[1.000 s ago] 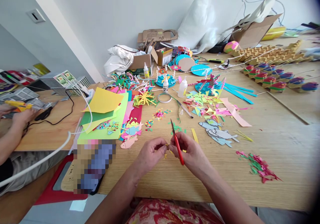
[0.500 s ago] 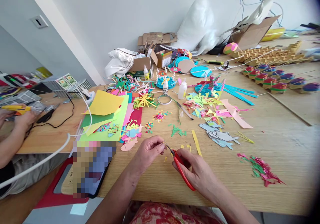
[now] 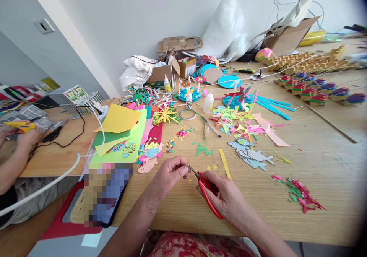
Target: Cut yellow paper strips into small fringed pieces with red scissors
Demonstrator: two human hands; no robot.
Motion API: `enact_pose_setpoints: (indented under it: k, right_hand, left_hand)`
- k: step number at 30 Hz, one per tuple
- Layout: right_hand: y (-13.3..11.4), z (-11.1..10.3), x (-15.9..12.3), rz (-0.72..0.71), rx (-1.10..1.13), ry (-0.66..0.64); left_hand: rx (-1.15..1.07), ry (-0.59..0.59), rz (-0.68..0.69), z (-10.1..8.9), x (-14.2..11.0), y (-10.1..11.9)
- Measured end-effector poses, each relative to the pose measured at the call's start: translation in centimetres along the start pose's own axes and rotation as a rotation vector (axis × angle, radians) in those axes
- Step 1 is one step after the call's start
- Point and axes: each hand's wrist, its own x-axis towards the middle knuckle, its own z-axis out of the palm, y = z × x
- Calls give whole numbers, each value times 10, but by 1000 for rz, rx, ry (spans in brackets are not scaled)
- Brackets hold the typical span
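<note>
Over the front of the wooden table, my left hand (image 3: 172,176) pinches a tiny piece of yellow paper, mostly hidden by thumb and forefinger. My right hand (image 3: 226,195) grips red-handled scissors (image 3: 210,199), whose blades point up and left to the left fingertips. Small yellow paper scraps (image 3: 208,168) lie on the table behind and beneath the scissors. A yellow paper strip (image 3: 225,163) rests just beyond my right hand. Green paper snippets (image 3: 203,149) form a small heap farther back, near piles of tiny coloured bits (image 3: 182,133).
Paper fish (image 3: 254,154) and red-green shreds (image 3: 299,194) lie to the right. Coloured paper sheets (image 3: 119,118) and a phone (image 3: 110,196) are at left. Glue bottles (image 3: 208,102) stand behind. At far left, a co-worker's hand (image 3: 30,136) is beside a yellow tool (image 3: 20,126).
My right hand has drawn back and swung the scissors from pointing away to pointing at the left fingertips. The left hand keeps its pinch. Little differs over the last half second.
</note>
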Motion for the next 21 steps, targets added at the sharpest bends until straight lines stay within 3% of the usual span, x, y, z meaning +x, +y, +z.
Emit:
enact_pose_setpoints:
  k: [9,21]
  right_hand:
    - [2,-2,-1,-4,-42,-4]
    - [6,-1,-7,13,-65,1]
  left_hand:
    - [59,-84,-36,-4,0,4]
    - [47,-103,-63,-2,1,7]
